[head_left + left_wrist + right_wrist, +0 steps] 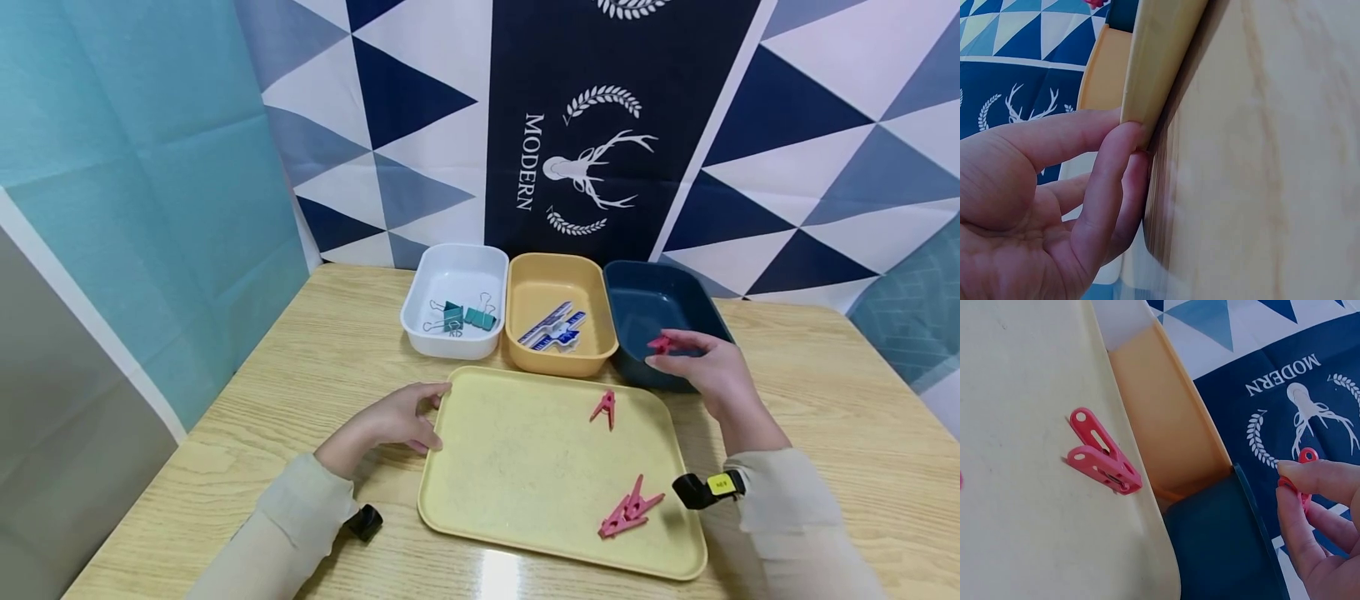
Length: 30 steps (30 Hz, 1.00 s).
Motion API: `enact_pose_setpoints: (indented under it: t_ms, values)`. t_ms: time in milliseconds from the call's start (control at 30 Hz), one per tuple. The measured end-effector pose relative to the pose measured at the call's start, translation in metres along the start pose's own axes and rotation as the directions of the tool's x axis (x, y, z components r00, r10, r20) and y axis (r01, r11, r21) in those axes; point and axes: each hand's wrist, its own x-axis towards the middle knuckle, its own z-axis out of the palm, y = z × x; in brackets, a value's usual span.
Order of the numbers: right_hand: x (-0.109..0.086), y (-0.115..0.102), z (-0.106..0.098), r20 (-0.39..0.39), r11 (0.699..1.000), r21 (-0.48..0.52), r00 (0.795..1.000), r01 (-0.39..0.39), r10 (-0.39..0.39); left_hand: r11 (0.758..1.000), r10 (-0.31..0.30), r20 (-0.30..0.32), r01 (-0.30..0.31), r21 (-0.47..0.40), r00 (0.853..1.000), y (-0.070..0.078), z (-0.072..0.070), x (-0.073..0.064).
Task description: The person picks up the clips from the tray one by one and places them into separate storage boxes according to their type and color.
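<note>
Above the dark blue bin (pixel 645 287), my right hand (pixel 708 367) pinches a red clothespin (pixel 1308 454) between thumb and fingertips. At the left edge of the yellow tray (pixel 525 450), my left hand (pixel 397 417) holds the rim, its fingertips against the outer wall in the left wrist view. One pink-red clothespin (pixel 604 408) lies near the tray's far right corner, also seen in the right wrist view. Closer to the near right corner, more clothespins (pixel 630 510) lie together, overlapping. The left fingers (pixel 1107 181) partly hide the tray's corner in the left wrist view.
Beyond the tray, a white bin (pixel 453 267) contains teal binder clips (pixel 453 317). Beside it, a yellow-orange bin (pixel 558 275) contains blue-and-white clips (pixel 555 327). The dark blue bin adjoins it on the right. Everything stands on a wooden table (pixel 300 367) before a patterned cloth.
</note>
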Motion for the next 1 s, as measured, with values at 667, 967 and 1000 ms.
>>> enact_pose_setpoints:
  t_ms: [667, 967, 1000]
  values:
    - [0.022, -0.001, 0.004, -0.104, 0.997, -0.051, 0.994, -0.049, 0.044, 1.0, -0.007, -0.01, 0.007, -0.002, 1.0, 0.001, 0.001, -0.001]
    - [0.032, -0.002, 0.004, -0.152, 0.994, -0.062, 0.985, -0.094, 0.084, 1.0, -0.005, -0.007, 0.005, -0.003, 1.0, 0.001, 0.001, 0.0]
    - [0.033, -0.002, 0.004, -0.155, 0.994, -0.056, 0.984, -0.094, 0.084, 1.0, -0.006, -0.006, 0.006, -0.003, 1.0, 0.001, 0.001, 0.0]
